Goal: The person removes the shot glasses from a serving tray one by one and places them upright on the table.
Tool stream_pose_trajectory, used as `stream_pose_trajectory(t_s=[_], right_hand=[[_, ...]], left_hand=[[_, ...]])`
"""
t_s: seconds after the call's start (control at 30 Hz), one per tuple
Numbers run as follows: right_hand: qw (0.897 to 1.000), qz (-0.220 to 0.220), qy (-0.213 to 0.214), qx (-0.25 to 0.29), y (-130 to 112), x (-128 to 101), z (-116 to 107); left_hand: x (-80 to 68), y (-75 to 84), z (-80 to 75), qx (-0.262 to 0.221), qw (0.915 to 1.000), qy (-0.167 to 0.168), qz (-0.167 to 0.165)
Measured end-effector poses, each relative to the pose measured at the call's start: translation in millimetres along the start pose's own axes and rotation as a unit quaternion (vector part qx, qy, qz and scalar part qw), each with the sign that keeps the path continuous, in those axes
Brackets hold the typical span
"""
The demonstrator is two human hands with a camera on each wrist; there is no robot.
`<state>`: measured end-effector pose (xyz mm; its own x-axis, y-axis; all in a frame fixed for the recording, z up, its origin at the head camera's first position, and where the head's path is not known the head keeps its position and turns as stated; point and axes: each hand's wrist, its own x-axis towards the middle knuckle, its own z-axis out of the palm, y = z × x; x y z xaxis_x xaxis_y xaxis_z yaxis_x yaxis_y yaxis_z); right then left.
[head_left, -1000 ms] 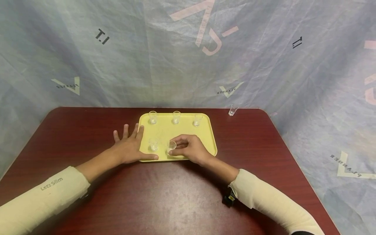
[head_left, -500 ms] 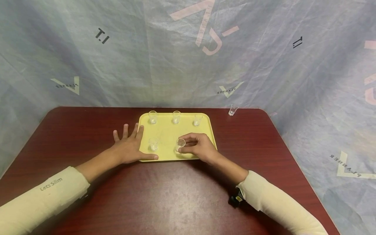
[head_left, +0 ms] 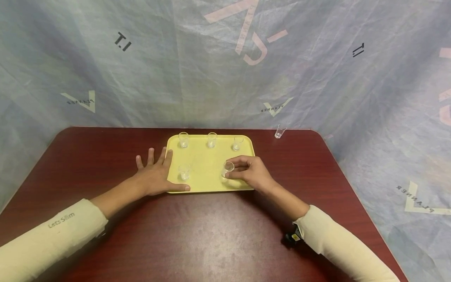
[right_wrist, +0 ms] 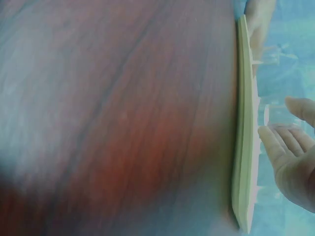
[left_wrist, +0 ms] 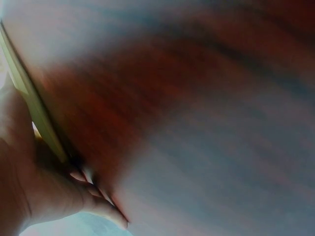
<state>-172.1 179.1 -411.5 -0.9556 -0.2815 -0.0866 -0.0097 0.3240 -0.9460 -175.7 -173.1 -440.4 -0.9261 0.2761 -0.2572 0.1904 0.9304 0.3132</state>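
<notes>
Sliding rightward along the near side of the tray [head_left: 208, 188], the right hand [head_left: 251, 173] has carried its small clear cup [head_left: 228, 169] from just beside the other near-row cup to a spot under the right-hand cup of the far row. Judging from that shift, the near row is being spaced out to match the row behind it, and the carried cup now sits about where a third place would fall, leaving a gap in the middle.

Taken from the left: the left hand [head_left: 155, 177] lies flat and spread on the table [head_left: 218, 239], fingers straight, its thumb stretched along the tray's near-left edge, bracing it; it has not moved. Just right of that thumb, on the tray, stands the near-left cup [head_left: 184, 172], untouched. Beyond it, three more cups [head_left: 211, 140] line the far edge. Further right, the right hand pinches the moved cup between thumb and curled fingertips; the cup sits at the hand's left, tucked against its fingertips, and whether its base rests on the tray cannot be told. The right wrist view shows the cup [right_wrist: 276, 118] just off the fingertips [right_wrist: 273, 142], above the tray's edge [right_wrist: 244, 137]. One last cup [head_left: 280, 131] stands alone on the table, well beyond the right hand.
</notes>
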Motion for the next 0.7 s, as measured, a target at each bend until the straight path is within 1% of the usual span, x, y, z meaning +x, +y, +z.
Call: stream_pose_trajectory(t_s=[0.37, 0.7], right_hand=[[0.999, 0.002, 0.036, 0.005, 5, 1, -28], [0.997, 0.010, 0.076, 0.016, 7, 6, -58]], left_hand=[[-0.5, 0.8, -0.2, 0.000, 1.0000, 0.001, -0.002], [-0.8, 0.7, -0.8, -0.001, 1.0000, 0.000, 0.003]])
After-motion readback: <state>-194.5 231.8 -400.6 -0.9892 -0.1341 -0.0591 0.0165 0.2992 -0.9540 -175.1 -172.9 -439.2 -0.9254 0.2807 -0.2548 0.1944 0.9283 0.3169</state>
